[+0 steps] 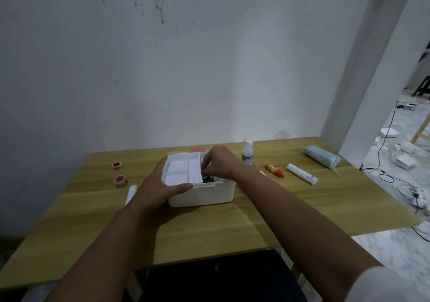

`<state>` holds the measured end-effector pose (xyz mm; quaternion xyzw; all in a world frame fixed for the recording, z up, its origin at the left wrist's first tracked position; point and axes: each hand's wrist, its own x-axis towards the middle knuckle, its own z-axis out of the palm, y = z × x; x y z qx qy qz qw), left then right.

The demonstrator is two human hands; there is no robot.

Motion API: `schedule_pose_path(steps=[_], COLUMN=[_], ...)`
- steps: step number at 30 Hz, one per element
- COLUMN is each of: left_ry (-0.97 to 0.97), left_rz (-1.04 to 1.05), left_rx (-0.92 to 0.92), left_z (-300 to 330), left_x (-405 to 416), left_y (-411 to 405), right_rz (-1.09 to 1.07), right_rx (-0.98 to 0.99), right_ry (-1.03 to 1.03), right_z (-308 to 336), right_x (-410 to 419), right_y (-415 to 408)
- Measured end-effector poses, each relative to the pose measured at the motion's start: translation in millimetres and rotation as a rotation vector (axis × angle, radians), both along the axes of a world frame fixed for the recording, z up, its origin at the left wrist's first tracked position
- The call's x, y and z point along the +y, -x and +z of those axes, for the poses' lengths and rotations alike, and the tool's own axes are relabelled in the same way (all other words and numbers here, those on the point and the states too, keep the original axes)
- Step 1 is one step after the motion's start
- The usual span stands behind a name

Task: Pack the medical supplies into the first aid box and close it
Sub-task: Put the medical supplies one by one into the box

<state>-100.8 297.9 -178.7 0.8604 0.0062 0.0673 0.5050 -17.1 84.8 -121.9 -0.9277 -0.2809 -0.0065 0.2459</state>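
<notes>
A white first aid box [204, 194] stands open in the middle of the wooden table [232, 227]. A white divided tray [183, 171] lies across its top, tilted, with something green showing under its right edge. My left hand [158, 185] grips the box's left front corner, thumb along the rim. My right hand [218, 162] pinches the tray's right edge over the box. Around the box lie two red tape rolls [117, 165], a white roll [132, 193], a white bottle [247, 152], an orange tube [274, 169], a white tube [301, 174] and a pack of blue masks [322, 156].
A pink-topped white piece [197, 150], possibly the lid, lies behind the box. The table stands against a white wall. To the right, the floor holds cables and white boxes [404, 162]. A dark chair seat [214, 278] sits at the table's near edge.
</notes>
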Motion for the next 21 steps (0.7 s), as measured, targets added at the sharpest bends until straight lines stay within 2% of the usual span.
schedule_pose_path(steps=[3, 6, 9, 13, 17, 21], left_ry=[-0.004, 0.025, 0.029, 0.018, -0.004, -0.025], left_rz=[-0.003, -0.014, -0.015, -0.02, 0.009, 0.012], left_rx=[0.02, 0.009, -0.011, -0.023, -0.037, -0.045], left_z=[2, 2, 8, 12, 8, 9], left_x=[1, 0, -8, -10, -9, -12], left_y=[1, 2, 4, 1, 0, -1], right_rz=[-0.05, -0.187, -0.369, -0.665, -0.875, -0.992], right_rx=[-0.028, -0.092, -0.141, -0.155, -0.015, 0.121], right_ry=[-0.113, -0.252, -0.255, -0.185, 0.062, 0.254], right_z=[17, 36, 40, 19, -18, -47], right_x=[-23, -69, -132, -221, -287, -312], right_y=[-7, -25, -50, -79, -94, -105])
